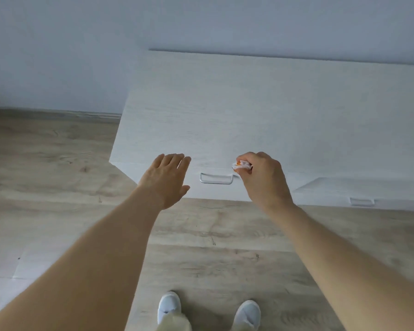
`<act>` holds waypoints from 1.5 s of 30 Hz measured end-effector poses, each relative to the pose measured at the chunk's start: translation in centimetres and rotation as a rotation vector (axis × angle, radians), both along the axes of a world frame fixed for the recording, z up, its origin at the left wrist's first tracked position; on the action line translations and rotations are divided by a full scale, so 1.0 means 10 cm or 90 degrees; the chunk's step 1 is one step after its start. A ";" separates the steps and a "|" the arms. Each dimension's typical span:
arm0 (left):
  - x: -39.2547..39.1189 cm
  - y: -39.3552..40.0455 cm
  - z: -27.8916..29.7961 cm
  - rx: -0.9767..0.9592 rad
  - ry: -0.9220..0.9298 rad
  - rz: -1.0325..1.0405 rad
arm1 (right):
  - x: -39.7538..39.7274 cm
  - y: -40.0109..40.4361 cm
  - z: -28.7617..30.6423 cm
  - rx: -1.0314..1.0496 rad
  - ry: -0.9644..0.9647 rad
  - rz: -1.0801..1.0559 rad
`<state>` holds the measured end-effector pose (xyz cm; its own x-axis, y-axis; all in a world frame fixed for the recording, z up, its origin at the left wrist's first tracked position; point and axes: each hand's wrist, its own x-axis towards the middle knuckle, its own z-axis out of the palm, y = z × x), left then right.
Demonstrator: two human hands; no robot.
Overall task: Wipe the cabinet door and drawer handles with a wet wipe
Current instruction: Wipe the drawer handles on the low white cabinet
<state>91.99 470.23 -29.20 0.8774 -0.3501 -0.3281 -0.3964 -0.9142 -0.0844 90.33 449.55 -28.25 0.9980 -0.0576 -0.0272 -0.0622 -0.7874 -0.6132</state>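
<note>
Looking down from head height, the view takes in a low white cabinet with a faint wood-grain finish, its flat top spreading broad and pale against a plain grey-white wall. The right hand is curled into a loose fist at the cabinet's front edge, its grip pinched on a crumpled white wet wipe that shows a small patch of orange among its folds. The wipe sits just above and beside the right end of a drawer handle, a slim, rounded bar of pale brushed metal bent into a shallow U; whether the wipe touches the bar cannot be told. The left hand hovers flat with its back up, fingers straight and close together, thumb spread to the side, holding nothing, its fingertips near the front edge of the cabinet and to the left of the handle. A second handle of the same shape shows farther right on a lower front, somewhat blurred. The floor below is light wood-look plank with knots and grain streaks. Two white slip-on shoes stand on it at the bottom of the view.
</note>
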 end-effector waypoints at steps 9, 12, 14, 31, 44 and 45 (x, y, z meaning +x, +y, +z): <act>-0.02 0.12 -1.84 -0.034 -0.262 0.017 | -0.08 0.03 -1.55 0.173 -0.205 -0.140; 0.16 0.13 -2.33 -0.141 -0.461 -0.011 | -0.02 0.06 -1.97 0.181 -0.319 -0.134; 0.29 0.07 -2.55 -0.209 -0.546 -0.019 | 0.02 0.10 -2.20 0.169 -0.411 -0.137; 0.66 -0.39 -3.03 -0.623 -0.741 0.028 | 0.20 0.21 -2.81 0.350 -0.604 -0.220; 0.68 -0.22 -3.20 -0.522 -0.714 -0.007 | 0.29 0.13 -2.98 0.362 -0.614 -0.157; 0.69 -0.22 -3.19 -0.523 -0.713 -0.010 | 0.28 0.12 -2.99 0.389 -0.607 -0.143</act>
<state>98.93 467.99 -61.15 0.5274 -0.1100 0.8425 -0.4865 -0.8520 0.1933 93.18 450.72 -58.17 0.5969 -0.4740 0.6473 0.5297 -0.3732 -0.7617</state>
